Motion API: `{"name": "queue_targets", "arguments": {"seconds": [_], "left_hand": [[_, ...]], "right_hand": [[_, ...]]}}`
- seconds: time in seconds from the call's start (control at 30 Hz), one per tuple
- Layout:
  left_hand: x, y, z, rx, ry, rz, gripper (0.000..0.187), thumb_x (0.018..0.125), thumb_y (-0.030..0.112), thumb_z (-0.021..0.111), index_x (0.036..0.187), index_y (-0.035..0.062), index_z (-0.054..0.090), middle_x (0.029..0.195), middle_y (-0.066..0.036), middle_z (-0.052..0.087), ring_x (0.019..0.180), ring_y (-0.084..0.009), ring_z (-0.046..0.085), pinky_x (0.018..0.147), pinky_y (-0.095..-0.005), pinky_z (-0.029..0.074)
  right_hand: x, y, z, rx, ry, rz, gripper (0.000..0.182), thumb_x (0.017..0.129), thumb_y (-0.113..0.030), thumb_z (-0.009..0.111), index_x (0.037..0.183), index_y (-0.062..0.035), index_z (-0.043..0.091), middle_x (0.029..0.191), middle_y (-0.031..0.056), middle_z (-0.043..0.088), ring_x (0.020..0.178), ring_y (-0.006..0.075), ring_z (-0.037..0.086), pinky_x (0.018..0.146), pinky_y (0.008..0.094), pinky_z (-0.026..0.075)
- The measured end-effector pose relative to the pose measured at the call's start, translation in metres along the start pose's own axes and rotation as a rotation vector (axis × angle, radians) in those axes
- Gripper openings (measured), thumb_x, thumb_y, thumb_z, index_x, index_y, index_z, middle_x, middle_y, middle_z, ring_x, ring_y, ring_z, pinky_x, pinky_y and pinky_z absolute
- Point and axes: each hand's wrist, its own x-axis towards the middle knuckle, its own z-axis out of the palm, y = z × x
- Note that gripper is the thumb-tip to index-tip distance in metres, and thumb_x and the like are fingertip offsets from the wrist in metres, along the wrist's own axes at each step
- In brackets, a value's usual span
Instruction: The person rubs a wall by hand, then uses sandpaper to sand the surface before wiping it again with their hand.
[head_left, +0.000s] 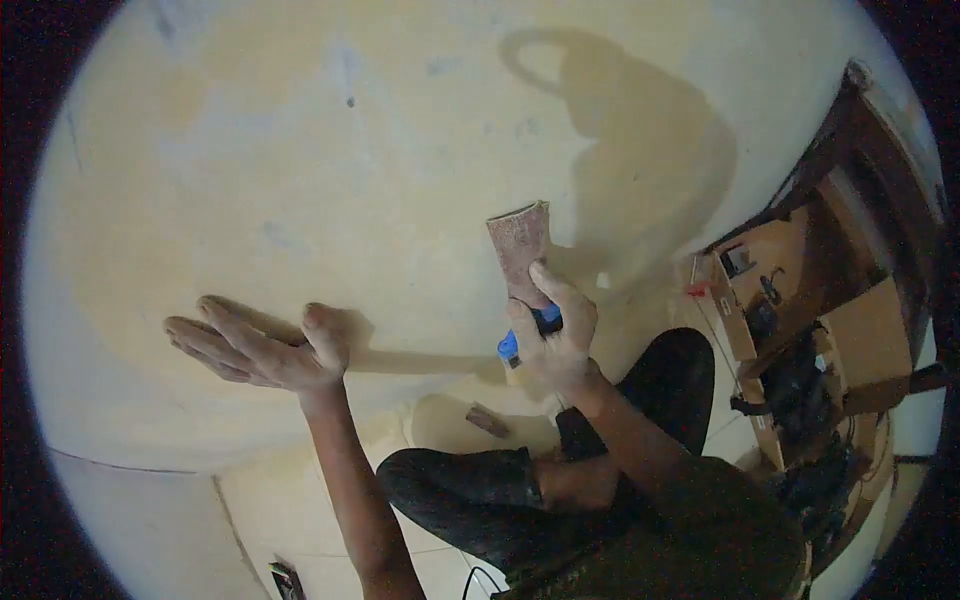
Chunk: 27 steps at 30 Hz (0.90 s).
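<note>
My left hand (265,345) is spread with its fingers stretched to the left, right at the pale, patchy wall (400,190). Nothing is in it. My right hand (558,335) wraps around a blue-handled tool (510,348) with a folded sheet of reddish-brown sandpaper (520,245) on its upper end. The sandpaper's open top edge points up, in front of the wall. Much of the tool is hidden by my fingers and the sheet. A small brown folded piece (487,420) lies on the floor near my knee.
My crossed legs (460,485) in dark trousers are below my hands. On the right stand open cardboard boxes (865,335) with dark items in them. A small red object (698,289) is by the boxes. A dark narrow object (286,580) lies on the floor tiles at lower left.
</note>
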Motion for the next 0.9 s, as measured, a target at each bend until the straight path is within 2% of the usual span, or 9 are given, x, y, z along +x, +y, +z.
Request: {"name": "queue_targets", "arguments": {"seconds": [0.07,0.17,0.37,0.47,0.57,0.67,0.77,0.9], "left_hand": [[0.001,0.0,-0.001,-0.01,0.004,0.012,0.09,0.097,0.066,0.045,0.16,0.0042,0.031,0.168,-0.027,0.017,0.156,-0.0426,0.016,0.124,-0.0574,0.015],[0.002,0.001,0.0,-0.01,0.018,0.018,0.088,0.097,0.065,0.044,0.16,0.0041,0.03,0.168,-0.026,0.016,0.156,-0.042,0.016,0.124,-0.058,0.015],[0.001,0.001,-0.003,0.002,-0.011,0.023,0.087,0.099,0.064,0.04,0.16,0.0036,0.03,0.168,-0.025,0.016,0.156,-0.0416,0.015,0.124,-0.0587,0.015],[0.0,0.0,-0.009,0.027,0.003,0.015,0.088,0.099,0.065,0.039,0.16,0.0028,0.029,0.168,-0.026,0.015,0.156,-0.0424,0.016,0.124,-0.0585,0.016],[0.0,-0.001,-0.008,0.044,0.009,0.009,0.089,0.099,0.067,0.039,0.16,0.0026,0.029,0.168,-0.026,0.015,0.156,-0.0426,0.016,0.124,-0.0587,0.016],[0.002,0.003,-0.002,0.037,-0.012,0.009,0.09,0.099,0.067,0.039,0.16,0.003,0.028,0.168,-0.026,0.015,0.156,-0.0423,0.016,0.124,-0.0591,0.015],[-0.004,0.004,-0.005,0.038,-0.024,-0.007,0.09,0.099,0.067,0.038,0.161,0.0031,0.027,0.168,-0.026,0.015,0.156,-0.0423,0.014,0.124,-0.0591,0.014],[-0.015,0.005,-0.008,0.038,-0.022,-0.003,0.089,0.1,0.067,0.037,0.161,0.0032,0.026,0.168,-0.026,0.014,0.156,-0.0424,0.013,0.124,-0.0587,0.013]], "right_hand": [[-0.001,0.003,0.0,-0.03,0.025,-0.041,0.044,0.082,-0.004,0.081,0.122,-0.0029,0.066,0.086,0.017,0.07,0.07,0.031,0.069,0.063,0.0399,0.053],[-0.032,0.017,-0.007,-0.05,-0.02,0.01,0.044,0.082,-0.006,0.082,0.123,-0.004,0.066,0.087,0.0169,0.071,0.071,0.032,0.069,0.063,0.0404,0.054],[0.02,-0.009,-0.003,0.011,0.017,-0.048,0.045,0.081,-0.007,0.082,0.123,-0.0072,0.067,0.091,0.0164,0.072,0.076,0.0342,0.072,0.067,0.0406,0.056],[-0.012,0.006,-0.016,-0.118,-0.032,-0.076,0.048,0.08,-0.007,0.083,0.125,-0.0088,0.066,0.09,0.0154,0.072,0.075,0.0332,0.071,0.065,0.0415,0.055],[-0.025,0.014,-0.027,-0.156,-0.076,-0.098,0.052,0.08,0.004,0.078,0.127,-0.0038,0.06,0.084,0.0158,0.067,0.066,0.0296,0.067,0.061,0.0386,0.054],[0.029,0.003,-0.022,-0.168,0.022,-0.194,0.049,0.079,0.003,0.079,0.124,-0.0042,0.063,0.086,0.0167,0.069,0.068,0.0307,0.068,0.063,0.0389,0.055],[0.031,0.013,-0.022,-0.114,-0.003,-0.173,0.045,0.079,0.003,0.079,0.121,-0.0037,0.064,0.089,0.0179,0.07,0.069,0.0316,0.069,0.063,0.0387,0.055],[-0.009,0.021,-0.04,-0.2,-0.028,-0.137,0.046,0.079,0.003,0.078,0.122,-0.0034,0.063,0.091,0.0188,0.071,0.07,0.0323,0.069,0.063,0.0383,0.055]]}}
